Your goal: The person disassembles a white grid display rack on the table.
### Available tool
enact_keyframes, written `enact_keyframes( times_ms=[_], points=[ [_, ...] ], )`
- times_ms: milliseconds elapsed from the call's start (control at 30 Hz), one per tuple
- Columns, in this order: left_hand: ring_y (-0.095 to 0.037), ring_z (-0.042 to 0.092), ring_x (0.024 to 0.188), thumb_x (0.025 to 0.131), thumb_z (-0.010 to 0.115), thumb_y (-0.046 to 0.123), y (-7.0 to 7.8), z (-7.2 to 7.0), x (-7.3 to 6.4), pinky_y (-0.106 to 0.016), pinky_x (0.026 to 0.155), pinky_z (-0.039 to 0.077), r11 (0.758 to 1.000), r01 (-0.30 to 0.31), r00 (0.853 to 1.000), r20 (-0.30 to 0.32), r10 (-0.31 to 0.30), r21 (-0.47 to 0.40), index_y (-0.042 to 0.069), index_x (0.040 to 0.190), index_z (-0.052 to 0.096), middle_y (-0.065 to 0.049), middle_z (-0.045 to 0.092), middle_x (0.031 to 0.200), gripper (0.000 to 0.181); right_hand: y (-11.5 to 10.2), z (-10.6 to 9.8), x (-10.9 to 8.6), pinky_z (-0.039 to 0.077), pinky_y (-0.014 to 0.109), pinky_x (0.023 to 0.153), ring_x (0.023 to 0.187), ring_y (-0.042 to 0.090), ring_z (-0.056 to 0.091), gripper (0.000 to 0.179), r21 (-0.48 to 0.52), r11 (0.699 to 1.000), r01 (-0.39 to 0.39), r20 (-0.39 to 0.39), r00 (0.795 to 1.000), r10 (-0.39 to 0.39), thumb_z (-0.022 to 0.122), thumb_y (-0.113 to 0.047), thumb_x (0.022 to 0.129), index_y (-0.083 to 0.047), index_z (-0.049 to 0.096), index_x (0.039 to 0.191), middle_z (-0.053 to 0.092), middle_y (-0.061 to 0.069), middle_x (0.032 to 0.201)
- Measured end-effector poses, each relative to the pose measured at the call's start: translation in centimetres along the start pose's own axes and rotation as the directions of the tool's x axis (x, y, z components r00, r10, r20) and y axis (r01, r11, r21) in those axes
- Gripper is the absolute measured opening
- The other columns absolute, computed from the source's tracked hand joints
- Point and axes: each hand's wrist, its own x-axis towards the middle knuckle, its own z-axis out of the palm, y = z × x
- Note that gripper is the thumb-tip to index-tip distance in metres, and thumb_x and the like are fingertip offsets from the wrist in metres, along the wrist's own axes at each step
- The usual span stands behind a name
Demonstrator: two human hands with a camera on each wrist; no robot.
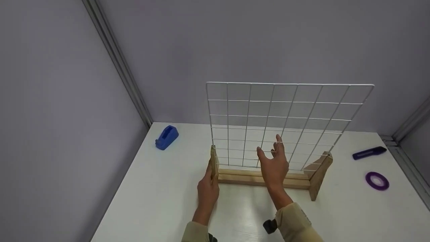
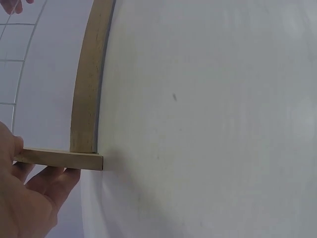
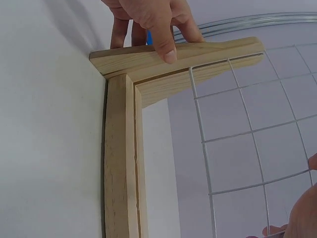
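A white wire grid (image 1: 250,116) stands upright over a wooden stand (image 1: 242,179) with a long grooved rail and two side pieces. In the right wrist view, the grid's lower wire sits apart from the rail, its end at the slot of the side piece. My left hand (image 1: 208,190) grips the left side piece (image 3: 218,51), thumb on one face and fingers on the other. Overlapping the middle of the grid in the head view is my right hand (image 1: 275,166), its thumb and index finger spread wide apart, the other fingers loosely bent among the wires.
On the white table (image 1: 141,198), a blue tape dispenser (image 1: 167,137) stands at the back left. To the right lie a dark utility-knife-like tool (image 1: 369,153) and a purple ring (image 1: 377,181). Grey walls (image 1: 235,40) enclose the back and sides.
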Motion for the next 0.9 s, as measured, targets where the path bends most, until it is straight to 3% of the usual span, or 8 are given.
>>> enact_keyframes(
  times_ms=[433, 667, 900],
  points=[
    [-0.036, 0.06, 0.129, 0.104, 0.056, 0.012, 0.0, -0.1, 0.0, -0.051, 0.104, 0.052, 1.0, 0.008, 1.0, 0.014, -0.008, -0.018, 0.011, 0.158, 0.035, -0.024, 0.057, 0.144, 0.058, -1.2, -0.2, 0.6, 0.047, 0.061, 0.105, 0.128, 0.038, 0.062, 0.076, -0.057, 0.997, 0.051, -0.026, 0.998, -0.052, 0.076, -0.031, 0.092, -0.025, 0.038, 0.157, 0.053, 0.019, 0.15],
    [-0.037, 0.061, 0.128, 0.105, 0.055, 0.011, 0.0, -0.1, 0.0, -0.051, 0.102, 0.053, 1.0, 0.007, 1.0, 0.019, -0.007, -0.01, 0.011, 0.159, 0.034, -0.024, 0.057, 0.143, 0.058, -2.1, -0.5, 0.9, 0.054, 0.06, 0.094, 0.123, 0.038, 0.065, 0.075, -0.084, 0.993, 0.087, -0.034, 0.995, -0.09, 0.077, -0.031, 0.091, -0.023, 0.041, 0.156, 0.056, 0.019, 0.148],
    [-0.037, 0.061, 0.127, 0.104, 0.056, 0.01, -0.2, 0.0, 0.0, -0.051, 0.101, 0.054, 1.0, 0.006, 1.0, 0.017, -0.006, -0.01, 0.01, 0.158, 0.035, -0.024, 0.058, 0.143, 0.058, -2.7, -0.7, 1.2, 0.056, 0.057, 0.094, 0.122, 0.037, 0.066, 0.073, -0.067, 0.994, 0.087, -0.028, 0.996, -0.089, 0.077, -0.031, 0.092, -0.023, 0.042, 0.155, 0.056, 0.019, 0.147]
  ],
)
